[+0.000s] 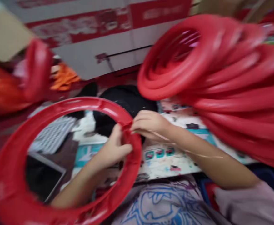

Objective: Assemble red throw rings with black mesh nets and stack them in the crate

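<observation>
A large red plastic ring (64,104), with its channelled, ribbed side facing me, is tilted up at the left. My left hand (117,147) reaches through its opening and grips the right side of the band, thumb on the near face. At the upper right of the band, my right hand (148,125) has its fingers pinched together at the rim, close to a seam. What lies between those fingertips is hidden. A thin pale strand (197,154) runs from below the right hand along the forearm. Motion smears parts of the ring.
Many smooth red rings (232,84) are stacked and leaning at the right. Behind stands a white and red carton (85,59). A grey keypad-like object (54,134), a dark framed panel (44,175) and a black cloth-like item (125,97) lie on the worktop. Orange pieces (64,76) sit back left.
</observation>
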A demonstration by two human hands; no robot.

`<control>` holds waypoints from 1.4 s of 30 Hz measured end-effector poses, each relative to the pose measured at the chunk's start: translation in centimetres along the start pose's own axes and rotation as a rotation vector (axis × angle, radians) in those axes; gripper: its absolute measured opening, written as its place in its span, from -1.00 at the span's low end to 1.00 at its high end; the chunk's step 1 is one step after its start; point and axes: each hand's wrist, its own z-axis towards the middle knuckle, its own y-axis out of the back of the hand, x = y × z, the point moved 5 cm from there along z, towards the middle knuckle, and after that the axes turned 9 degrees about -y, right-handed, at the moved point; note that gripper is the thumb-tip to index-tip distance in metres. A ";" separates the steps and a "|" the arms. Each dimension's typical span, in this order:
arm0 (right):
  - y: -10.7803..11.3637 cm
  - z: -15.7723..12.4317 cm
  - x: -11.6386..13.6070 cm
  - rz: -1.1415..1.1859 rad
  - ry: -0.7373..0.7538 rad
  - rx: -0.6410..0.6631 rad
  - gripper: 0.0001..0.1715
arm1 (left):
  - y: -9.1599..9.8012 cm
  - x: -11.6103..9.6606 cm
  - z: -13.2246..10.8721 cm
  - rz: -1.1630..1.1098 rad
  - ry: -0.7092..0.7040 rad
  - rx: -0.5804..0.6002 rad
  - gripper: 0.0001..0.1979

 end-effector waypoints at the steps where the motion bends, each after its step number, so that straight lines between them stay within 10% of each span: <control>1: -0.7 0.5 0.3 0.064 0.041 -0.047 -0.78 | 1.1 0.6 -1.1 0.006 0.028 -0.063 -0.46; 16: 0.0 0.2 -0.3 0.152 -0.010 -0.081 -0.89 | -0.2 1.5 -2.3 0.019 0.092 0.278 -0.44; 30: 0.4 -0.9 0.2 0.370 -0.359 -0.124 -0.93 | -1.2 0.8 -1.2 -0.637 0.021 0.087 -0.42; 42: 1.5 -1.7 -0.2 0.348 -0.338 0.019 -0.92 | -3.2 1.4 -1.6 -0.326 0.126 0.158 -0.39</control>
